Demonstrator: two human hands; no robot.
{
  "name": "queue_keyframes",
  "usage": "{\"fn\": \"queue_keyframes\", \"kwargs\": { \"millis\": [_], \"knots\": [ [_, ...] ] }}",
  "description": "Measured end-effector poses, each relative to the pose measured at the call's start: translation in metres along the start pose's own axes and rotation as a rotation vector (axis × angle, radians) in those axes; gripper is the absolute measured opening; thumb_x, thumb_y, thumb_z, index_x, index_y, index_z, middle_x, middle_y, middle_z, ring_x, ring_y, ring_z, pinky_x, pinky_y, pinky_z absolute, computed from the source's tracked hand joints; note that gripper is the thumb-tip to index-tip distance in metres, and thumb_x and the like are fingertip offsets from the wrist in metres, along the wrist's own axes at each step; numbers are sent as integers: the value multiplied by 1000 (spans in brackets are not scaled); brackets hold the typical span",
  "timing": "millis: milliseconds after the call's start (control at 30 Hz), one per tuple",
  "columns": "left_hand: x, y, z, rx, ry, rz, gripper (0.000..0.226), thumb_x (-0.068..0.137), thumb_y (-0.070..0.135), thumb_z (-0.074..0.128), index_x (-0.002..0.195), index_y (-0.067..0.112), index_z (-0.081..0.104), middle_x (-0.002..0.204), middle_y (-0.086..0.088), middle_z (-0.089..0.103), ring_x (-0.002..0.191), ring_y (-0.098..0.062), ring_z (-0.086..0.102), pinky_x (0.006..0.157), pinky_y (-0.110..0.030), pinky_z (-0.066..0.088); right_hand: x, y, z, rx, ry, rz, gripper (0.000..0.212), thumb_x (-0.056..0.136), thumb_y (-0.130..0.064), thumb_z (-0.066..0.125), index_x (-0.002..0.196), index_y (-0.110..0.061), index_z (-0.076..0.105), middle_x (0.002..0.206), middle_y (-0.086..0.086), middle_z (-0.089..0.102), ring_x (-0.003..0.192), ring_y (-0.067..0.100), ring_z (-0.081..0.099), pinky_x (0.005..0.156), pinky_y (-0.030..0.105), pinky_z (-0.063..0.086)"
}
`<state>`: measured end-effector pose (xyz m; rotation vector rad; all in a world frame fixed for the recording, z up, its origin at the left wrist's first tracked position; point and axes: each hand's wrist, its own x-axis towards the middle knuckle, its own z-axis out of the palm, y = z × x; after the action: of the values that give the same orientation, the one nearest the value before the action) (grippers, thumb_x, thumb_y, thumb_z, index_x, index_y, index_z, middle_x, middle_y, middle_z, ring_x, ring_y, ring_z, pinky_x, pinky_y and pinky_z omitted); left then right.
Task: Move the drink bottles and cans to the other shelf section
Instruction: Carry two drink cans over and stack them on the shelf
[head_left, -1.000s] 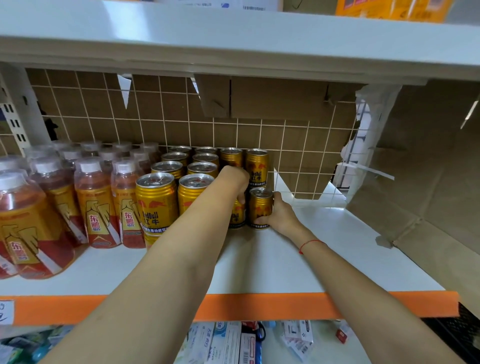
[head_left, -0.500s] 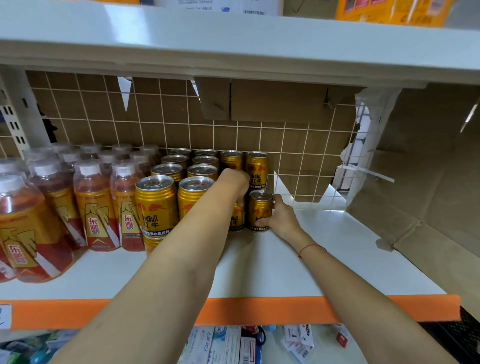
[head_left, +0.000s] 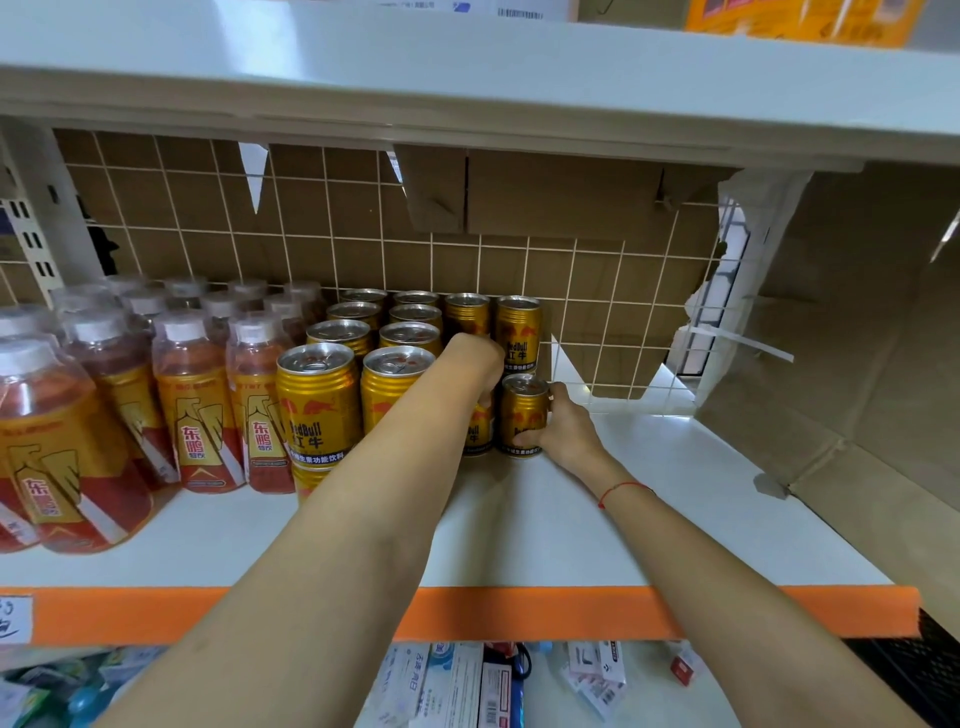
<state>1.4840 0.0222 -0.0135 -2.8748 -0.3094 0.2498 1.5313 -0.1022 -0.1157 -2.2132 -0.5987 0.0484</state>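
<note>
Two bare hands reach deep into a white shelf (head_left: 597, 530) with an orange front edge. The right hand (head_left: 563, 428) curls its fingers around a small gold can (head_left: 523, 415) standing upright on the board, just right of the other gold cans (head_left: 363, 374) (stacked two high at the front). The left hand (head_left: 475, 358) lies over a neighbouring can (head_left: 477, 434), touching the first; whether its fingers clasp it cannot be told. Orange-labelled drink bottles (head_left: 192, 395) fill the left side. A wire grid (head_left: 467, 260) backed with cardboard closes the rear.
</note>
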Motion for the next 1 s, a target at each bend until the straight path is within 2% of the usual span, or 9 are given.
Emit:
{"fn": "queue_keyframes", "kwargs": {
  "millis": [233, 367, 467, 567, 667, 867, 1000],
  "knots": [
    [-2, 5, 9, -59, 5, -17, 33, 94, 16, 56, 125, 5, 53, 122, -11, 58, 107, -24, 57, 86, -30, 47, -9, -9, -5, 0, 11, 36, 75, 72, -19, 81, 133, -14, 38, 124, 12, 58, 112, 30, 56, 94, 41, 47],
    [-12, 12, 17, -86, 148, -12, 35, 93, 14, 54, 127, 9, 52, 120, -10, 58, 107, -24, 58, 72, -30, 43, -21, -17, -18, -32, 7, 42, 70, 77, -17, 77, 135, -13, 38, 127, 12, 57, 114, 29, 55, 91, 34, 44],
    [-26, 18, 23, -118, 243, 6, 42, 93, 14, 53, 134, 12, 45, 125, -11, 55, 113, -29, 55, 80, -34, 45, -36, -25, -29, -86, 6, 33, 66, 81, -20, 73, 136, -13, 38, 132, 12, 55, 119, 29, 52, 92, 33, 43],
    [-44, 19, 30, -138, 254, 33, 52, 92, 16, 53, 140, 12, 34, 134, -15, 48, 123, -34, 47, 96, -42, 42, -55, -30, -38, -154, 10, 25, 61, 82, -24, 71, 133, -12, 39, 131, 15, 54, 118, 30, 52, 91, 35, 44],
    [-64, 22, 35, -165, 250, 78, 60, 91, 13, 51, 145, 8, 25, 138, -20, 42, 128, -38, 40, 101, -44, 39, -74, -36, -46, -215, 7, 24, 59, 84, -22, 68, 134, -12, 39, 133, 14, 52, 119, 30, 51, 91, 36, 44],
    [-113, 27, 43, -319, 235, 125, 54, 91, 16, 55, 139, 10, 33, 134, -17, 43, 124, -36, 42, 94, -44, 45, -113, -46, -55, -348, 6, -40, 56, 87, -21, 63, 135, -9, 38, 135, 15, 50, 121, 32, 48, 90, 36, 42],
    [-155, 24, 52, -369, 309, 41, 48, 91, 19, 53, 136, 11, 36, 126, -14, 49, 117, -34, 48, 82, -42, 45, -141, -59, -55, -381, -34, -102, 53, 88, -23, 59, 136, -12, 40, 132, 15, 51, 119, 32, 49, 90, 38, 43]
  ]
}}
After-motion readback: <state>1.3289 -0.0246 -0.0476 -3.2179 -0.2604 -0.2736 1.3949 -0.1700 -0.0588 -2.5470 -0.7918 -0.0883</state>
